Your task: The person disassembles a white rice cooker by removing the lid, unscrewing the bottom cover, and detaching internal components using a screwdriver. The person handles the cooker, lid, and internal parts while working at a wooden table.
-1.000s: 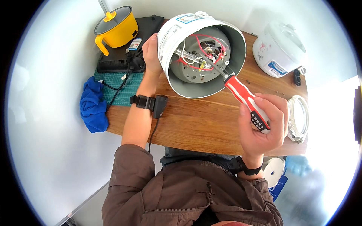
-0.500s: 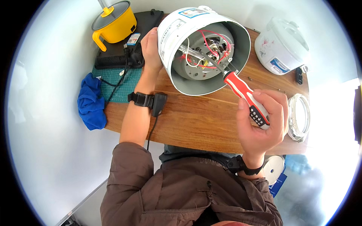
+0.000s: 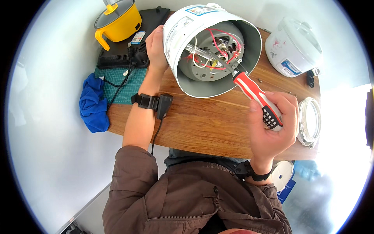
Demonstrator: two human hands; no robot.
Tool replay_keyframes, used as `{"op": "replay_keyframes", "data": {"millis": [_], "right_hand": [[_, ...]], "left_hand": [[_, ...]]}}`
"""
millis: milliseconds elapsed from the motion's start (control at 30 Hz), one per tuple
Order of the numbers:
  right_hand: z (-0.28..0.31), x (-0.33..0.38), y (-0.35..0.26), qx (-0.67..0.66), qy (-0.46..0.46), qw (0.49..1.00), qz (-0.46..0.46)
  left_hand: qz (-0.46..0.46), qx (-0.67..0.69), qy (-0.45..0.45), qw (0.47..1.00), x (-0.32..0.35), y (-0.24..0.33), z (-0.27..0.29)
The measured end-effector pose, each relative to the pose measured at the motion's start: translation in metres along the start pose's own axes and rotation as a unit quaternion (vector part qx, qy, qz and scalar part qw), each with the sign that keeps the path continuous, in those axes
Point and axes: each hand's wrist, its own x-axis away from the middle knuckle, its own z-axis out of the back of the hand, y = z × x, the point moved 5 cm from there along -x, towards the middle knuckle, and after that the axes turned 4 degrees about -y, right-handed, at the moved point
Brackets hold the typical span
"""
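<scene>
A white rice cooker body [image 3: 177, 33] lies tipped on the table, its open underside facing me. Inside show a round metal plate [image 3: 202, 73], red and white wires and metal brackets. My left hand [image 3: 157, 48] is closed against the left side of the body, steadying it; some fingertips are hidden behind it. My right hand [image 3: 274, 124] wraps round the red, white and black handle of a screwdriver [image 3: 249, 86]. Its shaft reaches into the open underside among the wires, and I cannot make out exactly what the tip touches.
A white lidded cooker [image 3: 294, 48] stands at the back right, with a white ring [image 3: 310, 123] nearer me. Small screws [image 3: 260, 80] lie on the wooden table [image 3: 194, 124]. At left are a yellow pot [image 3: 124, 25], black appliance [image 3: 113, 56], green mat [image 3: 134, 85], cable and blue cloth [image 3: 93, 103].
The screwdriver handle and my right hand have shifted slightly to the right. The cooker body has turned a little, and my left hand keeps its hold.
</scene>
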Motion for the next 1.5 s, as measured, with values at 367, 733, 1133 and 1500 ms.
{"op": "replay_keyframes", "data": {"millis": [367, 733, 1133, 1500], "right_hand": [[0.004, 0.003, -0.001, -0.033, -0.077, 0.993, -0.084], [0.030, 0.007, 0.001, -0.086, -0.144, 0.969, -0.180], [0.019, 0.008, 0.007, 0.040, -0.194, 0.971, 0.134], [0.023, 0.021, 0.031, -0.290, -0.004, 0.935, -0.207]], "left_hand": [[0.001, -0.046, 0.024, 0.999, 0.002, 0.002, -0.001], [-0.020, -0.076, -0.011, 0.997, 0.006, 0.010, -0.011], [0.018, -0.082, -0.014, 0.996, -0.001, 0.001, -0.004], [-0.002, -0.073, -0.046, 0.996, 0.007, 0.006, -0.016]]}}
